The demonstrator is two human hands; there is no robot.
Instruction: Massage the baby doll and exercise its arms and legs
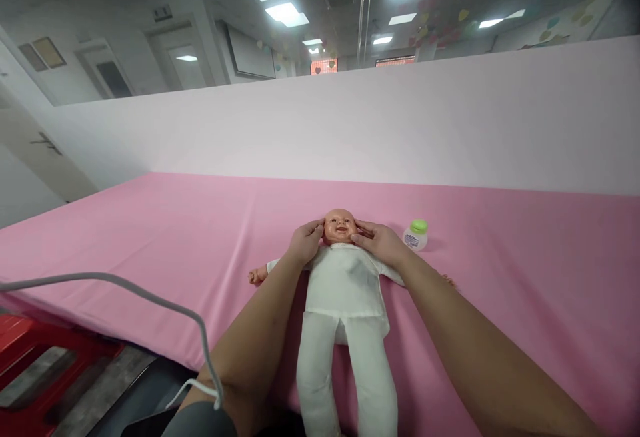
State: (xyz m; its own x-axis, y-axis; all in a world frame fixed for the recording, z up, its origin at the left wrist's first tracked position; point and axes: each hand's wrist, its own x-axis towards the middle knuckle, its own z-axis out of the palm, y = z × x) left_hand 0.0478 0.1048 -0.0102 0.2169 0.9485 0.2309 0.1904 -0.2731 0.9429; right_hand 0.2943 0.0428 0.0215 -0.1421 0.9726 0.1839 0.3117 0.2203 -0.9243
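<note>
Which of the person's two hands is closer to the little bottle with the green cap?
The right hand: it is on the same side of the doll's head as the bottle, while the left hand is on the opposite side.

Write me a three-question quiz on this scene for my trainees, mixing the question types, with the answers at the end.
1. Multiple choice. What colour is the lid of the small bottle on the sheet?
a) red
b) green
c) blue

2. True or false? The doll lies face down.

3. Fill in the blank. The left hand and the right hand are on either side of the doll's ____.

Key: 1. b; 2. false; 3. head
</note>
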